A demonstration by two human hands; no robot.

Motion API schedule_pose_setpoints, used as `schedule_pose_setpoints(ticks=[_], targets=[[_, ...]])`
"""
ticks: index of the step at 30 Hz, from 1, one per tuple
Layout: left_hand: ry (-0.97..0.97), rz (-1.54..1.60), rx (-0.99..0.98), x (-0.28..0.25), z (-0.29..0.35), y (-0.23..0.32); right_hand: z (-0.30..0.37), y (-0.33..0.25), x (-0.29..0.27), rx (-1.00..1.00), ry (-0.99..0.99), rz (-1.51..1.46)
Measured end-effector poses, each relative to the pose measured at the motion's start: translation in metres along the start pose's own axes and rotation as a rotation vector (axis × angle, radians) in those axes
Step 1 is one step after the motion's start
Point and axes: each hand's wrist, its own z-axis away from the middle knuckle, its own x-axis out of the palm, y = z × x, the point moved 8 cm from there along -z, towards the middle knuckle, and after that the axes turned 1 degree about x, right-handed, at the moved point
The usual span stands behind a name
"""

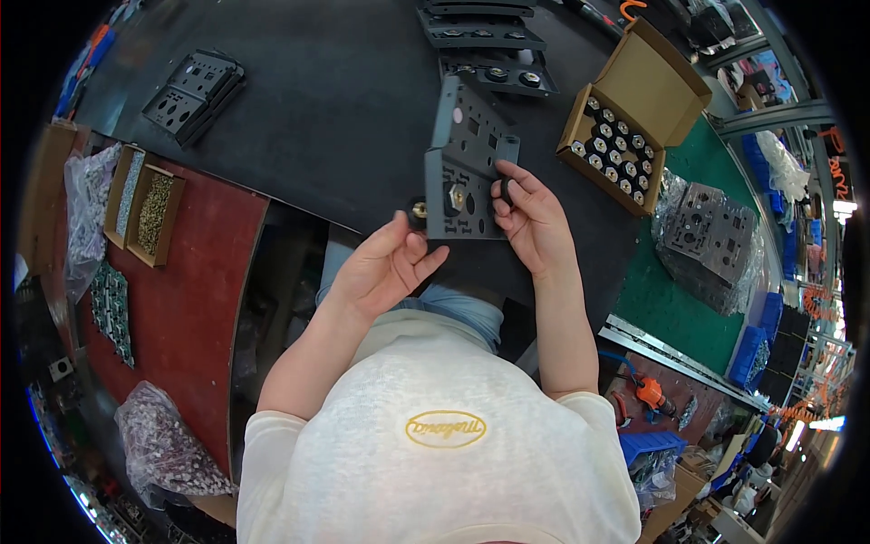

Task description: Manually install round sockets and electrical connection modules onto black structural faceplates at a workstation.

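Grey perforated bracket [463, 161]: raised above table's [317, 136] near edge
Left hand [376, 270]: grip pinched on round black fitting [418, 214]
Right hand [536, 222]: grip curled round black part [497, 189], beside bracket

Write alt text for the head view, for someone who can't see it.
A person's right hand holds a grey metal panel over a black table, while the left hand holds a round black part beside the panel's left edge. An open cardboard box of similar parts sits to the right, and more panels lie farther back and to the left.
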Motion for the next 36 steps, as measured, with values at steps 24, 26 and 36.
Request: schedule_pose_setpoints(ticks=[24, 26, 36], targets=[[0.364, -0.430, 0.094, -0.012, -0.016, 0.013, 0.012, 0.002, 0.028, -0.087, -0.004, 0.803], [0.378, -0.413, 0.119, -0.011, -0.015, 0.015, 0.012, 0.001, 0.030, -0.095, -0.005, 0.848], [0.210, -0.389, 0.076, 0.005, -0.013, 0.021, 0.011, 0.001, 0.034, -0.086, -0.044, 0.904]])
